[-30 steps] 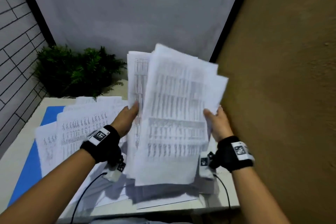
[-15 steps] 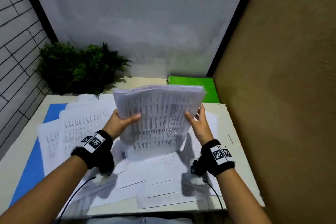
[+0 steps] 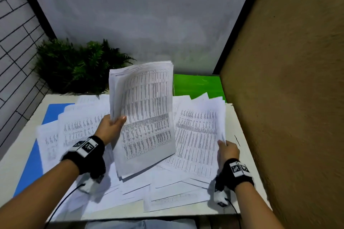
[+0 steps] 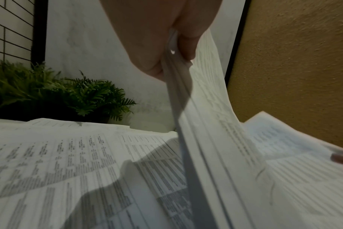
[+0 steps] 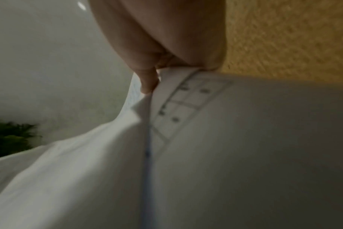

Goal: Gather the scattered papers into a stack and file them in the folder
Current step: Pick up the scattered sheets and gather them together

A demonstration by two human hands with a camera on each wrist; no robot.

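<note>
**Left hand held a paper stack upright; right hand pinched sheets at the table's right edge**

Left hand (image 3: pixel 111 128) gripped a thick stack of white printed sheets (image 3: pixel 145 117) by its left edge, thumb on the front face, fingers behind. Stack stood tilted up off the table, its bottom edge low over the loose papers. Left wrist view showed thumb and fingers (image 4: pixel 188 40) clamped on the stack's edge (image 4: pixel 196 124).

Right hand (image 3: pixel 228 151) was at 3 o'clock from the stack, well apart from the left hand, pinching the right edge of a few fanned white printed sheets (image 3: pixel 197 132) lying on the pile. Right wrist view, blurred, showed the fingertips (image 5: pixel 148 83) closed on a paper edge (image 5: pixel 186 108).

More scattered white sheets (image 3: pixel 78 128) covered the white tabletop (image 3: pixel 240 128) at 9 o'clock and 6 o'clock. A flat green folder (image 3: pixel 197 83) lay at 1 o'clock at the back, partly under papers. A flat blue folder or sheet (image 3: pixel 29 174) lay at 9 o'clock under the left sheets; which one, could not tell. A green leafy plant (image 3: pixel 74 67) sat at 11 o'clock in the back corner.
</note>
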